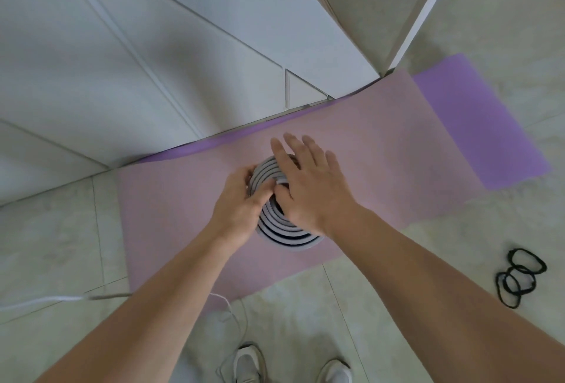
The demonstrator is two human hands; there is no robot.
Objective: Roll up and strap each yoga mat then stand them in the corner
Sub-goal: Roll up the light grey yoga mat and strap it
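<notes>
The rolled grey mat (289,239) stood on end under both hands, left hand (241,202) gripping its rim, right hand (308,190) spread flat on top, apparently squaring the coil; strapping would next require one of the black straps (519,268) lying well right of that hand.

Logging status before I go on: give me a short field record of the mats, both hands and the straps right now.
rolled mat: grey yoga mat, coiled, standing on end on the pink mat
flat mats: pink mat lies over the purple mat, both unrolled
left hand: grips the roll's top edge
right hand: fingers straight, lying across the roll's top
straps: black elastic loops on the floor, right of the mats
strap on roll: none visible from above
</notes>
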